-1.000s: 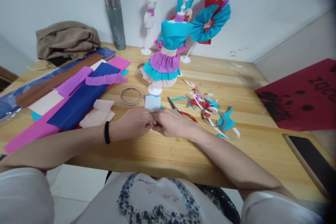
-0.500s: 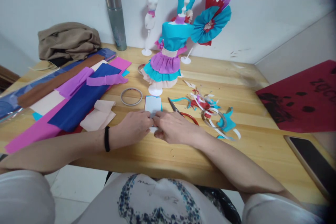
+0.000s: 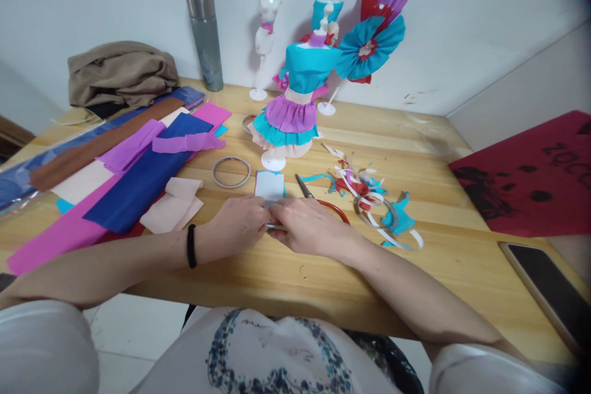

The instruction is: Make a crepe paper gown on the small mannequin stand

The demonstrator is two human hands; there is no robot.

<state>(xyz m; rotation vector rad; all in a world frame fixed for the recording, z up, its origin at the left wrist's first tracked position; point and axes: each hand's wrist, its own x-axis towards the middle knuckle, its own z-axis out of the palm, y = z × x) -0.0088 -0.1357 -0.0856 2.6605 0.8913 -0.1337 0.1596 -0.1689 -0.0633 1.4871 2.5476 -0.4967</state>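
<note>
My left hand [image 3: 236, 226] and my right hand [image 3: 303, 226] meet fingertip to fingertip on the wooden table [image 3: 277, 271], both pinched on the near end of a small white strip backed with blue paper [image 3: 270, 185]. The strip lies flat, running away from me. Red-handled scissors [image 3: 323, 198] lie just right of my right hand. A ring of tape [image 3: 231, 171] lies left of the strip. A small mannequin in a turquoise and purple paper dress [image 3: 295, 104] stands just beyond.
Sheets of crepe paper [image 3: 115, 166] in blue, pink, purple and brown cover the left side. Paper scraps [image 3: 373, 197] lie right. A metal flask [image 3: 204, 34], two more mannequins [image 3: 268, 31], a paper fan [image 3: 369, 43], brown cloth [image 3: 122, 71], a phone [image 3: 549, 286] stand around.
My hands have stayed pinched together on the strip, shifting only slightly. The view has tipped up a little, so everything sits a bit lower.
</note>
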